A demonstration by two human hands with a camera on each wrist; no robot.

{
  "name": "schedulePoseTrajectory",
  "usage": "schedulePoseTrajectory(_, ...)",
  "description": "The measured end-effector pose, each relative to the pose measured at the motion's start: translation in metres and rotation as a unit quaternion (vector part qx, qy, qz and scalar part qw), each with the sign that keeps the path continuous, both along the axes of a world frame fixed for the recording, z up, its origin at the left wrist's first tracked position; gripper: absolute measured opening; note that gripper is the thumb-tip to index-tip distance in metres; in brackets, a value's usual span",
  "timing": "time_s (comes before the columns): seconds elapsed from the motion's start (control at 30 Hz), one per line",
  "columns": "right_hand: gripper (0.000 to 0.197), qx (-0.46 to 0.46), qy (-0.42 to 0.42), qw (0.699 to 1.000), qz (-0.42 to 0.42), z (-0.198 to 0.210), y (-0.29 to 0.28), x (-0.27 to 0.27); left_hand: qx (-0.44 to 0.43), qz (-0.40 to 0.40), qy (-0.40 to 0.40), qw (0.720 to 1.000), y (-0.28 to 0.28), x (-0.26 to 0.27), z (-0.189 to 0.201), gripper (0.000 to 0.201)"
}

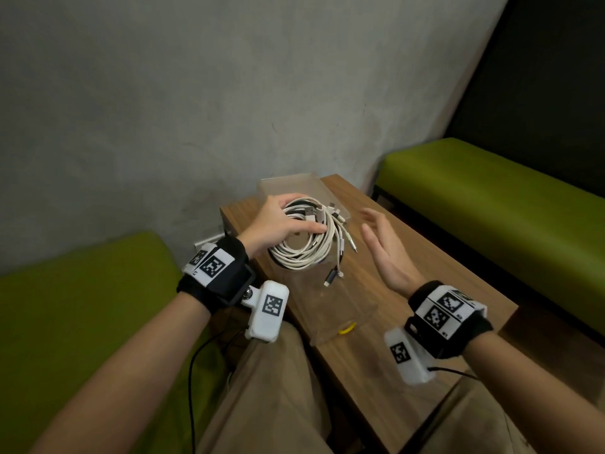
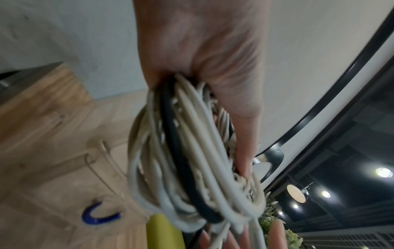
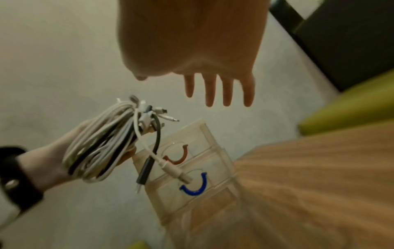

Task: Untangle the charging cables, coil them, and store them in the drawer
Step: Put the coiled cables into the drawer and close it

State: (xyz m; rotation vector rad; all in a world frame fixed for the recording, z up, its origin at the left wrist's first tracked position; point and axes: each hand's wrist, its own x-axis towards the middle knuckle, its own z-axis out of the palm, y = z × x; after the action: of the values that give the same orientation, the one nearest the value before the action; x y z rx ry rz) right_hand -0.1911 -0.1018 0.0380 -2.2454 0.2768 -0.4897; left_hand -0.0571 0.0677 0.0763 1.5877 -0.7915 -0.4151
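My left hand [image 1: 278,224] grips a coiled bundle of cables [image 1: 304,247], mostly white with one black strand, and holds it above the clear plastic drawer unit [image 1: 343,303]. Several plug ends [image 1: 332,276] dangle from the bundle's right side. In the left wrist view the coil [image 2: 192,160] fills the fist [image 2: 202,50]. My right hand [image 1: 383,247] hovers just right of the bundle, fingers straight and spread, holding nothing. The right wrist view shows those fingers [image 3: 217,91] above the coil [image 3: 102,148] and the drawer unit [image 3: 213,134], whose fronts carry a red handle [image 3: 177,158] and a blue handle [image 3: 196,187].
The drawer unit stands on a narrow wooden table [image 1: 425,273] against a grey wall. A yellow drawer handle [image 1: 347,329] faces me. Green benches sit at the left [image 1: 82,290] and right [image 1: 491,198]. My knees are under the table's near end.
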Motion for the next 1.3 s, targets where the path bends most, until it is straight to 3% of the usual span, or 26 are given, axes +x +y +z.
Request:
schedulePoseTrajectory(0.1, 0.063, 0.140, -0.022, 0.987, 0.073, -0.008, 0.009, 0.010, 0.011, -0.045, 0.008, 0.999, -0.006, -0.017, -0.003, 0.034)
schedulePoseTrajectory(0.2, 0.058, 0.127, -0.015, 0.989, 0.074, -0.017, 0.013, 0.008, 0.022, -0.036, 0.034, 0.999, -0.019, -0.034, -0.024, 0.035)
schedulePoseTrajectory(0.33, 0.029, 0.106, 0.041, 0.993, 0.008, -0.035, 0.018, 0.010, 0.007, 0.008, 0.085, 0.996, -0.034, -0.039, -0.064, 0.031)
schedulePoseTrajectory(0.43, 0.026, 0.111, 0.078, 0.991, -0.021, -0.046, 0.022, 0.017, 0.015, 0.042, 0.084, 0.995, -0.037, -0.039, -0.083, 0.027)
schedulePoseTrajectory(0.6, 0.024, 0.087, 0.128, 0.986, -0.056, -0.061, 0.026, 0.023, 0.136, 0.056, -0.086, 0.985, -0.033, -0.044, -0.106, 0.034)
schedulePoseTrajectory(0.73, 0.026, 0.043, 0.132, 0.986, -0.092, -0.067, 0.032, 0.024, 0.273, 0.062, -0.197, 0.940, -0.035, -0.048, -0.115, 0.039)
schedulePoseTrajectory(0.83, 0.027, 0.049, 0.141, 0.984, -0.097, -0.071, 0.034, 0.023, 0.307, 0.070, -0.296, 0.902, -0.038, -0.049, -0.113, 0.037)
schedulePoseTrajectory(1.17, 0.032, -0.085, 0.192, 0.969, -0.127, -0.068, 0.041, 0.029, 0.304, 0.043, -0.344, 0.887, -0.031, -0.031, -0.111, 0.042)
schedulePoseTrajectory(1.3, 0.032, -0.087, 0.177, 0.969, -0.151, -0.070, 0.047, 0.028, 0.320, 0.033, -0.402, 0.858, -0.027, -0.027, -0.111, 0.048)
